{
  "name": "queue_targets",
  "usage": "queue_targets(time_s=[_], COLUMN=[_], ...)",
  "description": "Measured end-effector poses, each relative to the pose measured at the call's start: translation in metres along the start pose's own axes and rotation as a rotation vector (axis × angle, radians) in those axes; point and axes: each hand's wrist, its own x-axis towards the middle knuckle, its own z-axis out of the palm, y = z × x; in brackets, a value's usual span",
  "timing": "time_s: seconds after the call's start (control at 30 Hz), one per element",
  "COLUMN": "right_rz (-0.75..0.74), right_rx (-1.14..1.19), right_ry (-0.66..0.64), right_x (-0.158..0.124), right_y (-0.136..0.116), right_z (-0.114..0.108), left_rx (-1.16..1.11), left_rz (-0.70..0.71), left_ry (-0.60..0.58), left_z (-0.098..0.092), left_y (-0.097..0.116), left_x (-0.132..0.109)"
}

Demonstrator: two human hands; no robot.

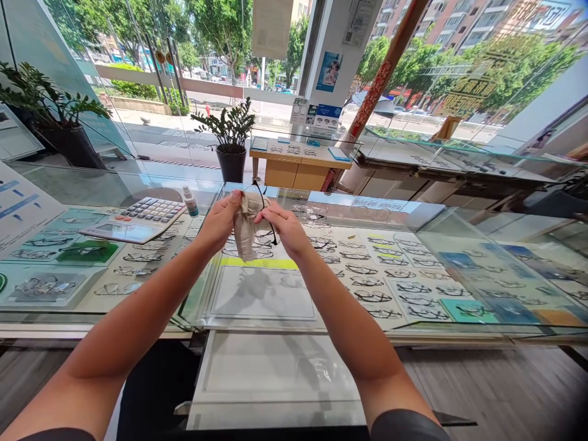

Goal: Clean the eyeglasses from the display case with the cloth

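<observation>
L hand (pixel 222 219) – cloth (pixel 245 231); R hand (pixel 285 228) – specs (pixel 274 235)

- Along the far side we have tall glass windows (pixel 206 87), with sunlit pavement (pixel 158 139) and green trees (pixel 220 30) beyond.
- Far middle, we see a white pillar (pixel 337 43) bearing a blue poster (pixel 329 71).
- Below it stands a light wooden cabinet (pixel 282 173), a potted plant (pixel 231 164) just left of it.
- Near us, a glass display counter (pixel 441 338) runs from left to right.
- At near right, we see greyish wood-look floor (pixel 505 386).
</observation>
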Motion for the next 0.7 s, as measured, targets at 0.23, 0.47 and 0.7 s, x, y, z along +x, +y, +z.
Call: queue_targets(time_s=[0.23, 0.47, 0.7], right_rz=[0.068, 0.122, 0.157], right_rx=[0.008, 0.082, 0.119], right_ry=[-0.064, -0.061, -0.074], right_x=[-0.001, 0.001, 0.002], right_y=[-0.002, -0.004, -0.004], right_z=[-0.003, -0.005, -0.007], left_rx=[0.038, -0.008, 0.005], left_rz=[0.025, -0.026, -0.061], left_ry=[-0.003, -0.072, -0.088], left_z=[-0.010, -0.011, -0.008], left_y=[-0.004, 0.000, 0.005], left_x=[0.002, 0.004, -0.001])
